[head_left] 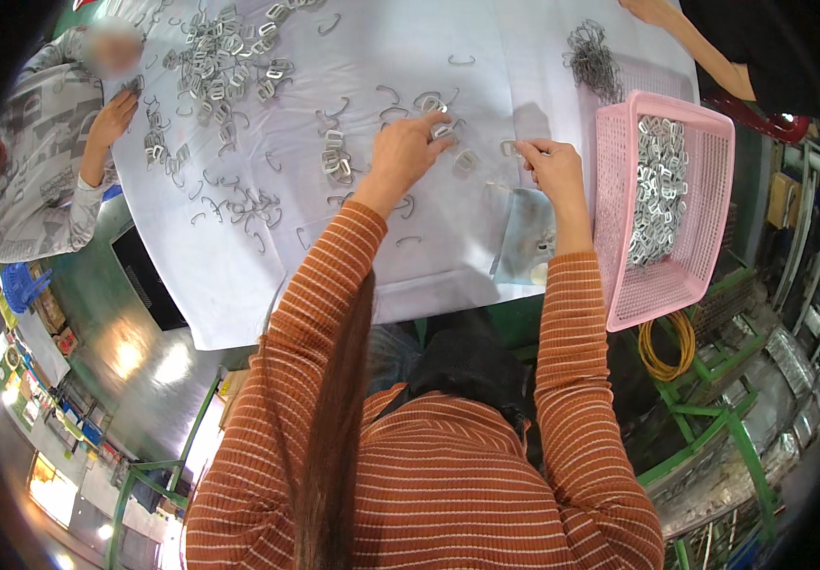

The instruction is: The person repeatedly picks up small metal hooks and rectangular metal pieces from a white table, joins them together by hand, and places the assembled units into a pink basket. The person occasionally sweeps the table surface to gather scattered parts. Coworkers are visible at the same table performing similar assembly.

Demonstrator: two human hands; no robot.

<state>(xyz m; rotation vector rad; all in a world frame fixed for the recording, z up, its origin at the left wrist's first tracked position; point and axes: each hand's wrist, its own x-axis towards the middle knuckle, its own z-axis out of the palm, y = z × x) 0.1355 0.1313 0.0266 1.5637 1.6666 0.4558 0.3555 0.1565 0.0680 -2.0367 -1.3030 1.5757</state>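
Small silver metal buckles and thin curved wire hooks lie about on a white-covered table (pixel 334 275). My left hand (pixel 404 160) reaches to the middle, its index finger and thumb on either side of a metal buckle (pixel 442 131). Just right of those fingertips lies another metal buckle (pixel 465 160). Off to the right, my right hand (pixel 556 173) pinches a small curved metal hook (pixel 508 147) above the cloth. A short row of buckles (pixel 337 157) sits left of my left hand. Below my right hand is a flat grey-blue packet (pixel 527 233).
A pink plastic basket (pixel 604 190) with many buckles stands at the right. Beyond it lies a heap of wire hooks (pixel 592 59). A large buckle pile (pixel 225 62) is at far left. One co-worker's hand (pixel 113 119) is at the left edge, another's arm (pixel 704 47) at upper right.
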